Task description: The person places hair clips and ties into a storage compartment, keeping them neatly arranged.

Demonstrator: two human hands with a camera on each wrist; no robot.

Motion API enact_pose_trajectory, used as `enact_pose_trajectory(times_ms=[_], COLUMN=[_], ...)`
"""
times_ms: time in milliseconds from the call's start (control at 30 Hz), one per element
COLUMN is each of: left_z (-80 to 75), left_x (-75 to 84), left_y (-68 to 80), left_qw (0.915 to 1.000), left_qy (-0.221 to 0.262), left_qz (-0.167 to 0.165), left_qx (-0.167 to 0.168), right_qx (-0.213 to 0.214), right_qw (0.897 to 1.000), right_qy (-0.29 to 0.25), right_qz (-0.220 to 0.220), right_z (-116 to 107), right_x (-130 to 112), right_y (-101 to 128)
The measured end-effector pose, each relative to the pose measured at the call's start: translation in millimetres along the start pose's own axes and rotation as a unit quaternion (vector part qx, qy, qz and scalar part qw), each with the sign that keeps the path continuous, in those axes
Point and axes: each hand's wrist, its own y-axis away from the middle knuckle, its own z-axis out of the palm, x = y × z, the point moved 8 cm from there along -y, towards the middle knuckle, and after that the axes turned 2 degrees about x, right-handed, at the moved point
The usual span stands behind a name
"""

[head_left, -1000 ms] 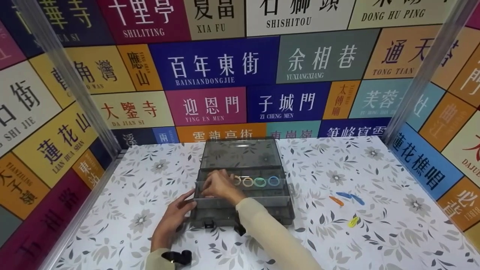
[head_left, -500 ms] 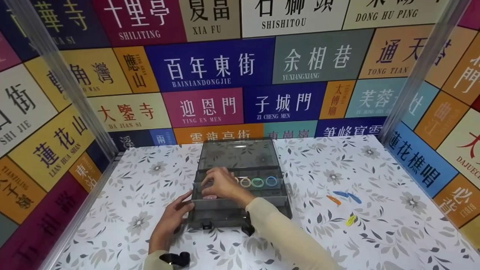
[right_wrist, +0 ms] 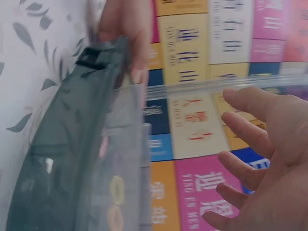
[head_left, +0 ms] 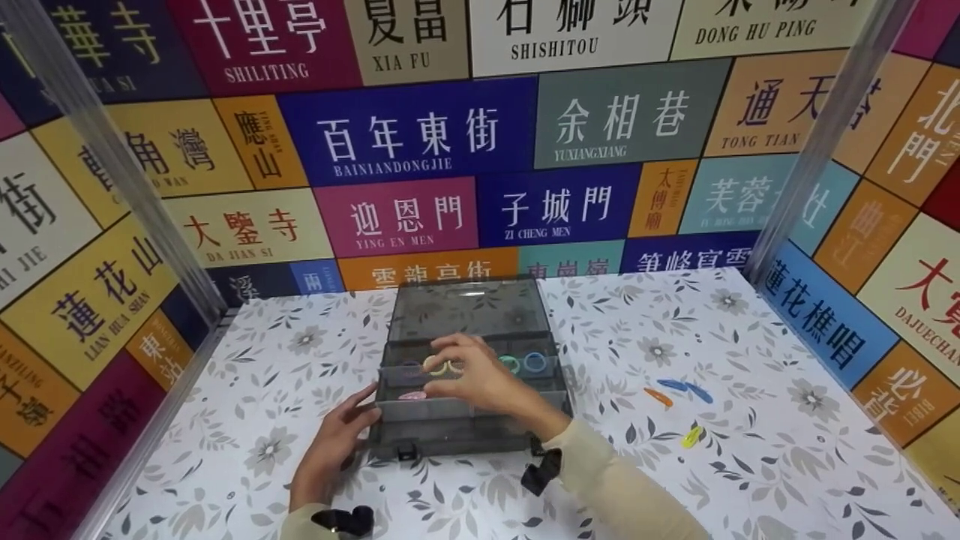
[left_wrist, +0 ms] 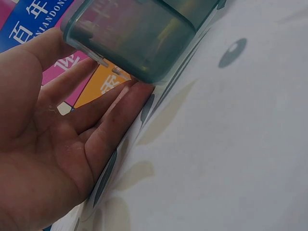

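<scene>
A smoky translucent organizer box (head_left: 442, 409) stands with its lid (head_left: 465, 307) raised. My right hand (head_left: 480, 382) is over its compartments, fingers spread and nothing between them, as the right wrist view also shows. A pink hair clip (head_left: 412, 396) lies in the front left compartment. Behind it runs a row of coloured rings, including a blue ring (head_left: 526, 365) on the right; my right hand hides part of the row. My left hand (head_left: 337, 435) touches the box's left side with extended fingers. In the left wrist view those fingers (left_wrist: 120, 115) lie beside the box corner.
On the flowered tabletop right of the box are an orange hair clip (head_left: 659, 397), two blue hair clips (head_left: 699, 394) and a yellow hair clip (head_left: 691, 437). A wall of colourful sign panels (head_left: 405, 142) rises behind, with clear posts at both back corners.
My right hand has drawn back to the right from the left compartments, its fingers parting. The pink hair clip now shows in the front left compartment. My left hand stays at the box.
</scene>
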Motion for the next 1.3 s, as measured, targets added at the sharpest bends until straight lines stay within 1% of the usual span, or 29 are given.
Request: enact_pose_trajectory(times_ms=[100, 233, 300, 467, 667, 800, 967, 1133, 1300], left_z=[-1.6, -3.7, -3.4, -2.6, -3.6, -3.7, -2.7, -1.6, -1.8], left_x=[1.4, 0.5, -0.5, -0.7, 1.4, 1.4, 1.6, 2.6, 2.3], left_y=[0.3, 0.0, 0.2, 1.5, 2.5, 1.9, 0.5, 0.5, 1.5], left_qw=[1.0000, 1.0000, 0.9999, 0.9999, 0.9999, 0.9999, 0.9999, 0.9998, 0.9999], left_qy=[0.003, 0.000, -0.003, -0.012, -0.013, -0.012, -0.008, -0.010, -0.007], left_qz=[0.005, -0.005, -0.007, -0.003, -0.001, 0.000, 0.008, 0.013, 0.009], left_qx=[0.001, 0.008, 0.007, 0.002, 0.006, 0.007, 0.006, 0.008, 0.009], right_qx=[0.017, 0.038, 0.046, 0.057, 0.077, 0.093, 0.117, 0.136, 0.145], right_qw=[0.999, 0.998, 0.997, 0.997, 0.996, 0.996, 0.993, 0.991, 0.988], right_qy=[-0.013, -0.003, 0.005, 0.007, 0.011, 0.001, -0.012, -0.018, -0.029], right_qz=[-0.025, -0.057, -0.061, -0.051, -0.035, -0.018, -0.007, 0.007, 0.032], right_z=[-17.7, -38.0, -47.5, -72.0, -105.9, -126.3, -149.0, -167.2, -179.7], right_x=[-2.3, -1.9, 1.3, 15.6, 35.2, 48.8, 65.9, 84.2, 100.7], right_y=[12.1, 27.7, 36.1, 54.5, 68.9, 77.6, 87.5, 95.6, 100.9])
